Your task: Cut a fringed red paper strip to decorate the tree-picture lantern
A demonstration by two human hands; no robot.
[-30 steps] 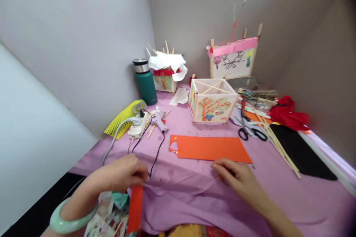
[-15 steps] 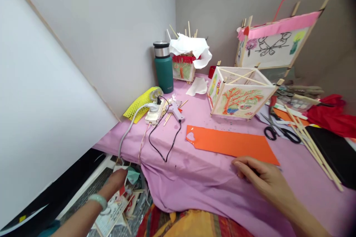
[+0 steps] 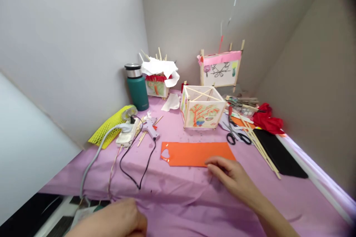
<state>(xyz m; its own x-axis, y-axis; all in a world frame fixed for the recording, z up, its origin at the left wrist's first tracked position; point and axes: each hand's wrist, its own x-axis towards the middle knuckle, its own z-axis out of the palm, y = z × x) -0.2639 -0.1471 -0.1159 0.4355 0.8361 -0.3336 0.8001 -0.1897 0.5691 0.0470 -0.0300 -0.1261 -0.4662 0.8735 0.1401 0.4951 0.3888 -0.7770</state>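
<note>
My right hand (image 3: 230,177) rests at the lower edge of an orange foam or card sheet (image 3: 191,154), its thumb and forefinger curled together. What they pinch, if anything, I cannot make out. A heart-shaped hole is cut near the sheet's left end. At the bottom left, my left hand (image 3: 119,216) is smeared by motion over the table's front edge, its fingers hidden. Behind the sheet stands a box-shaped lantern frame (image 3: 205,114) of sticks and white panels with a painted tree. A glue gun (image 3: 151,129) lies left of it.
Beside the glue gun are a power strip (image 3: 126,137) with cords and a yellow mesh (image 3: 108,127). A green bottle (image 3: 138,92) stands behind. To the right lie scissors (image 3: 238,135), sticks (image 3: 263,148) and a black flat object (image 3: 279,153). A pink-topped lantern (image 3: 221,70) is at the back.
My left hand has come up from the items below the table's edge and moved right. The view has swung to the right. My right hand stays by the orange sheet's lower edge.
</note>
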